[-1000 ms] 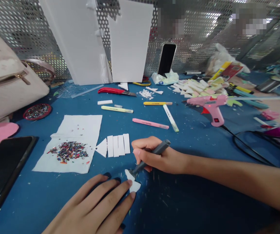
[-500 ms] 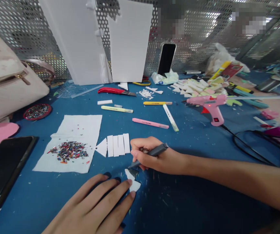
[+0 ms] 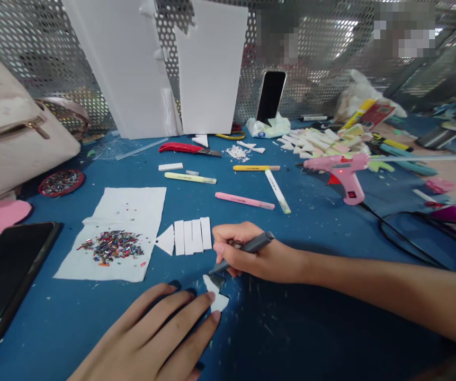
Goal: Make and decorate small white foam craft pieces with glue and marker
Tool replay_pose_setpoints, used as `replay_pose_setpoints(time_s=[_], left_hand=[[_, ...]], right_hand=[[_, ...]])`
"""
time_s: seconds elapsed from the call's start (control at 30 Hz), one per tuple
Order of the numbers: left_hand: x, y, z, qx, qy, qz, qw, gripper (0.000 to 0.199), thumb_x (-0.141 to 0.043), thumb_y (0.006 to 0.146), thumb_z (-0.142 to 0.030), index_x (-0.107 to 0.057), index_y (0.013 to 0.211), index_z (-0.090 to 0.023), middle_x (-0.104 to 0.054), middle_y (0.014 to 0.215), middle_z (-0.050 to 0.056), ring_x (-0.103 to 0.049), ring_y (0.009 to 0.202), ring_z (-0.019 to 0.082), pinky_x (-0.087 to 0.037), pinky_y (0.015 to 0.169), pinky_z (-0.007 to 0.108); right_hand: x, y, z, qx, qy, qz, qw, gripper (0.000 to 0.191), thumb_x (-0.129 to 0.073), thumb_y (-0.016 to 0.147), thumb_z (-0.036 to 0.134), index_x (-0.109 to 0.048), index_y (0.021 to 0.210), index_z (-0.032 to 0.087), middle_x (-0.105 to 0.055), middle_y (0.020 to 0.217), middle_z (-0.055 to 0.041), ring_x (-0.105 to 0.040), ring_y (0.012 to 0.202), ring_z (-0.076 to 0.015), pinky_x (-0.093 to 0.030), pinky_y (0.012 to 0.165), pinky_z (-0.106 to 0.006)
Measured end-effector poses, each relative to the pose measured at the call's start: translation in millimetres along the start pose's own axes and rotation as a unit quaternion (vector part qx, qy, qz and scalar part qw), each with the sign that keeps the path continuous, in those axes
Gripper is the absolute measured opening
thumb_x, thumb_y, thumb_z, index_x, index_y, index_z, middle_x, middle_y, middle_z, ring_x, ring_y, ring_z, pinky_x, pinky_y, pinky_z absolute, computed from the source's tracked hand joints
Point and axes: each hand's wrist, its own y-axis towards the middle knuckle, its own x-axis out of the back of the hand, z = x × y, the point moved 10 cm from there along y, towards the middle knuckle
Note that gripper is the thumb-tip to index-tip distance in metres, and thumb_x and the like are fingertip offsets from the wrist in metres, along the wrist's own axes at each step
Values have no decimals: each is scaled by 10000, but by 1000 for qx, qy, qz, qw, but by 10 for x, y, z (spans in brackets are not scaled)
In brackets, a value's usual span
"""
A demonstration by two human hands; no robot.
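Observation:
My right hand (image 3: 247, 251) grips a dark grey marker (image 3: 257, 243), its tip down at a small white cut-out piece (image 3: 220, 303). The upper part of that piece is coloured dark grey. My left hand (image 3: 164, 328) lies flat with fingers spread, and two fingertips press on the piece's edge. Just beyond sit several white strips (image 3: 188, 237) in a row, with a white pointed piece (image 3: 166, 241) at their left end. To the left, a white cloth or tissue (image 3: 132, 201) bears a heap of small shiny multicoloured beads (image 3: 116, 247).
A pink glue gun (image 3: 349, 177) with a black cable stands at right. Pink (image 3: 244, 200), yellow (image 3: 190, 178) and orange (image 3: 256, 168) markers and a red utility knife (image 3: 190, 149) lie farther back. A phone (image 3: 9, 286) lies at left, near a bag (image 3: 17, 127); white boards (image 3: 214, 69) stand behind.

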Motion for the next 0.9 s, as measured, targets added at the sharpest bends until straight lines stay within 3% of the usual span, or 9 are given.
replay_pose_setpoints(time_s=[0.53,0.73,0.9], left_hand=[[-9,-24,15,7,-3,7,1000,319,-447,1056,-398,-670,1252,-282,-695,1245,-64,-591,1105,142,-213,1186,309],[23,-17,-24,1,-3,2,1000,320,-468,1045,-410,-673,1251,-275,-692,1251,-53,-589,1110,152,-199,1198,321],[14,-2,11,10,-8,6,1000,310,-475,1044,-397,-667,1260,-286,-690,1261,-64,-591,1119,145,-187,1203,305]], right_hand=[[-46,-16,-11,-7,30,26,999,331,-502,990,275,-497,685,144,-538,575,24,-524,529,-67,-393,503,-152],[-1,-16,-10,-3,13,-2,1000,281,-506,995,284,-522,750,144,-561,623,20,-545,561,-71,-414,527,-155],[-62,-9,-22,-8,31,36,999,350,-494,1000,289,-463,678,154,-528,570,31,-502,527,-62,-376,509,-153]])
